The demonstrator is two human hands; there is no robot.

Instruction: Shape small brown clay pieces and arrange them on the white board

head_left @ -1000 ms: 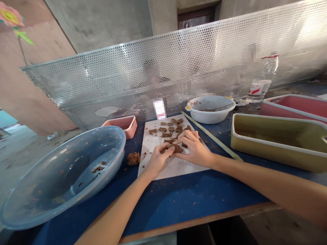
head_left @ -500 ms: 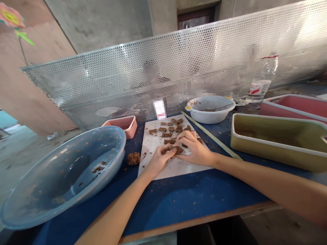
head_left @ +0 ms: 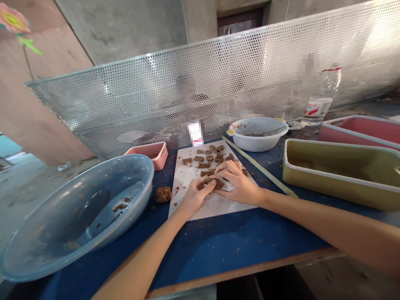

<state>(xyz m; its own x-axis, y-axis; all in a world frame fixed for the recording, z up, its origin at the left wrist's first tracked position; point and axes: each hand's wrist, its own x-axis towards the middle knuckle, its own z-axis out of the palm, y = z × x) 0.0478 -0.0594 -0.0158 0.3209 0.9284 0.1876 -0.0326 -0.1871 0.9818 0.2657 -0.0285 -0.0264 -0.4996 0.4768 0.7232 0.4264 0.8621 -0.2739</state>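
Note:
A lump of brown clay [head_left: 219,183] is pinched between my two hands, just above the white sheet [head_left: 193,210]. My left hand [head_left: 198,192] grips its left side, with the thumb pressed on top. Around the right side curl the fingers of my right hand [head_left: 236,183], hiding part of it. Beyond my fingers, several small shaped clay pieces [head_left: 198,158] lie in loose rows on the sheet, among crumbs. A rough clay ball [head_left: 163,194] rests on the blue table left of the sheet.
A large blue basin [head_left: 93,208] stands at left, a small pink box [head_left: 161,156] behind it. At right are a stick [head_left: 262,168], a white basin [head_left: 259,143], an olive trough [head_left: 337,185], a red trough [head_left: 362,129] and a water bottle [head_left: 317,110]. A perforated metal screen [head_left: 150,96] runs behind.
The clay between my hands has turned slightly, and my fingers have shifted a little on it. Everything else stays in place.

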